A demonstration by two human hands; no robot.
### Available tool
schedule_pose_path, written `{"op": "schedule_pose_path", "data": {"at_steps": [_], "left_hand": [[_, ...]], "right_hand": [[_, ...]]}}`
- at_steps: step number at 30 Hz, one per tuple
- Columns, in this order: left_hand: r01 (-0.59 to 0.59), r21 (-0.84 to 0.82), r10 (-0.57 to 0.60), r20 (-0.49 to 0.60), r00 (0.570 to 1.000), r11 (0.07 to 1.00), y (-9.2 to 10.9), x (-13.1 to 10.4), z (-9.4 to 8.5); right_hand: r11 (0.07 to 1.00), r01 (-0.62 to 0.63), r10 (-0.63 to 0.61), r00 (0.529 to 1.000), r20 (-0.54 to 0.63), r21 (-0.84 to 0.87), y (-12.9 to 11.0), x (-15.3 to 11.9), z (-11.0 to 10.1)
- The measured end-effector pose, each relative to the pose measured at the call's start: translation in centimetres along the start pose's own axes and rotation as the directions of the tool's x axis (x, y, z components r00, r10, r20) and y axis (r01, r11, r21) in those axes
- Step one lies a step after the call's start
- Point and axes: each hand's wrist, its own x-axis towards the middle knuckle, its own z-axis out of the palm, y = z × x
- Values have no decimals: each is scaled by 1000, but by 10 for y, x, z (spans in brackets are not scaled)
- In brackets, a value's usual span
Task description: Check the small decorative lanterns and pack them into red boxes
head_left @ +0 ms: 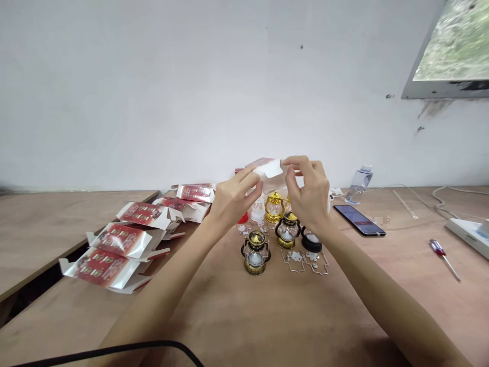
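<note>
Both my hands are raised above the far part of the table around a small white-and-red cardboard box (272, 168) with loose flaps. My left hand (236, 198) has its fingers closed on the box's left side. On the other side my right hand (308, 189) pinches the edge of a flap between bent fingers. Below them stand several miniature lanterns: a black-and-gold lantern (255, 257) in front, another black-and-gold lantern (287, 232), a gold lantern (274, 208) and a white lantern (257, 209). A red one is partly hidden by my left hand.
Several opened red boxes (103, 265) lie at left. Bent wire pieces (305, 262) lie by the lanterns. To the right are a phone (359, 220), a water bottle (359, 184), a screwdriver (443, 257) and a white power strip (471, 234). A black cable (153, 345) crosses the lower left.
</note>
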Motion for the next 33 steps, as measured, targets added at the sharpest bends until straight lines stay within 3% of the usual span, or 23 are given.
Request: {"op": "schedule_pose_path", "data": {"at_steps": [4,8,12,14,22,30,33], "left_hand": [[47,-75,-46,17,999,996,-3,2,-4],[81,-124,-71,84,994,989,-7,4,-7],[102,-152,-85,116,990,983,-12,4,-9],[104,-161,-89,99,991,981,-13,5,-10],[23,-141,-10,91,996,990,-4,4,-7],[22,-103,-16,63,998,994,3,9,-10],[75,-126,-71,42,997,989,4,7,-8]], "right_hand": [[970,-83,54,990,131,228,12,7,-4],[933,-150,63,964,260,329,23,10,-5],[860,-297,83,883,462,414,22,11,-10],[835,-326,70,862,502,443,20,12,-12],[884,-308,255,948,188,351,12,8,-1],[961,-187,187,982,16,203,9,4,1],[970,-150,149,989,21,191,6,4,-1]]}}
